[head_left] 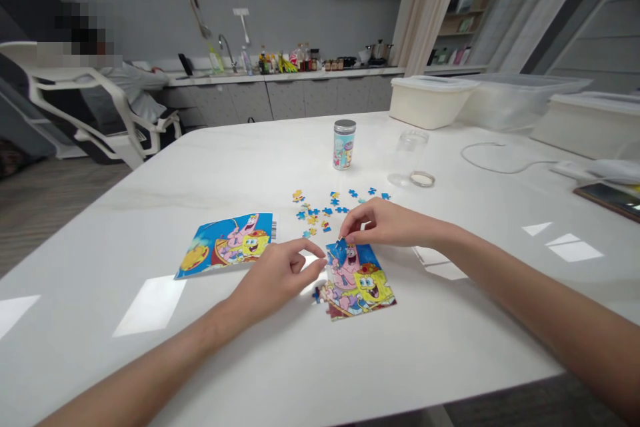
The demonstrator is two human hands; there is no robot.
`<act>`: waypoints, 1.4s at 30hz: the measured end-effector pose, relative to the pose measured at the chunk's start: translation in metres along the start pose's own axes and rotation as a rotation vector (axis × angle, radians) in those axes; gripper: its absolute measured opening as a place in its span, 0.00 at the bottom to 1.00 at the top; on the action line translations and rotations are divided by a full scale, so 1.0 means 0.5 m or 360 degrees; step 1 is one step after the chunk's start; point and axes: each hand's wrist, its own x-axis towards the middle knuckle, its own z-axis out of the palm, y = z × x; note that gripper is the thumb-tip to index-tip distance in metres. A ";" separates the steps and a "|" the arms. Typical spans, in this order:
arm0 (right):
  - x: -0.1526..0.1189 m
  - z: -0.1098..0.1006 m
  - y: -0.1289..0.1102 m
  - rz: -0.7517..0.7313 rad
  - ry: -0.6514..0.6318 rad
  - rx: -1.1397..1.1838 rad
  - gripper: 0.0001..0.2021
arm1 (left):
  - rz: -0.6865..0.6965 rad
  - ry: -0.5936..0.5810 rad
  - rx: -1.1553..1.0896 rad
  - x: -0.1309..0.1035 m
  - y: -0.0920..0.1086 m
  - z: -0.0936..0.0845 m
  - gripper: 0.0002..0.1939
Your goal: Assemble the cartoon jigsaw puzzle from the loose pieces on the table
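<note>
A partly joined jigsaw puzzle [363, 280] with a yellow and a pink cartoon figure lies near the front of the white table [240, 360]. At its top edge my right hand [375, 221] pinches a small blue puzzle piece [341, 240]. My left hand [287, 270] hovers at the puzzle's left edge, thumb and forefinger apart, holding nothing. Several loose puzzle pieces [313, 212] are scattered behind the puzzle, mostly blue and yellow. To the left lies a picture card [227, 243] showing the same cartoon scene.
Behind the pieces stands a printed can [344, 147] with a silver lid. Right of it are a clear jar [410, 157] and a metal ring lid [422, 179]. White storage boxes [425, 103], a cable [490, 163] and a phone [613, 197] occupy the right side. A person sits in a chair [95, 93].
</note>
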 end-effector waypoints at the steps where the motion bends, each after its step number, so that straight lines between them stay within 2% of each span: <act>1: -0.001 0.004 -0.003 0.0021 -0.0017 0.0056 0.07 | -0.0020 0.0009 -0.0035 0.001 0.001 0.001 0.14; 6: -0.001 0.020 -0.015 0.0157 -0.0042 0.0282 0.07 | -0.0089 0.0018 -0.0158 0.004 0.006 0.005 0.15; 10: 0.002 0.032 -0.010 0.0200 0.0016 0.0468 0.08 | -0.0125 0.0013 -0.0221 0.005 0.008 0.005 0.15; 12: 0.003 0.037 -0.009 0.0216 -0.0022 0.0544 0.08 | -0.0146 0.0010 -0.0246 0.007 0.009 0.004 0.14; 16: 0.001 0.027 -0.013 0.0209 -0.0017 0.0535 0.08 | -0.0166 0.0002 -0.0283 0.010 0.008 0.004 0.12; 18: 0.002 0.007 -0.012 0.0172 0.0174 0.0540 0.08 | -0.0177 0.0001 -0.0293 0.011 0.007 0.002 0.11; 21: 0.006 -0.037 -0.003 0.0152 0.0699 0.0593 0.06 | -0.0177 0.0006 -0.0276 0.011 0.001 0.001 0.12; 23: 0.010 -0.064 0.007 0.0149 0.0978 0.0569 0.05 | -0.0162 0.0005 -0.0244 0.011 -0.004 0.001 0.13; 26: 0.015 -0.085 0.019 0.0153 0.1163 0.0616 0.05 | -0.0113 0.0042 -0.0206 0.010 -0.012 0.000 0.14; 27: 0.015 -0.086 0.021 0.0151 0.1134 0.0642 0.05 | -0.0094 0.0082 -0.0197 0.011 -0.012 -0.001 0.15; 29: 0.015 -0.077 0.021 0.0111 0.0932 0.0651 0.04 | -0.0093 0.0160 -0.0162 0.015 -0.009 -0.003 0.16; 31: 0.013 -0.057 0.019 0.0038 0.0514 0.0577 0.03 | -0.0112 0.0218 -0.0135 0.022 0.001 -0.006 0.17; 33: 0.011 -0.033 0.016 -0.0076 0.0106 0.0504 0.07 | -0.0126 0.0239 -0.0134 0.033 0.017 -0.007 0.17; 35: 0.011 -0.011 0.012 -0.0177 -0.0087 0.0522 0.08 | -0.0115 0.0259 -0.0136 0.047 0.035 -0.007 0.18; 38: 0.012 0.000 0.005 -0.0233 -0.0007 0.0573 0.03 | -0.0076 0.0279 -0.0064 0.070 0.058 -0.007 0.18; 42: 0.006 -0.040 0.009 -0.0132 0.0296 0.0284 0.03 | 0.0003 0.0179 0.0297 0.090 0.066 -0.024 0.20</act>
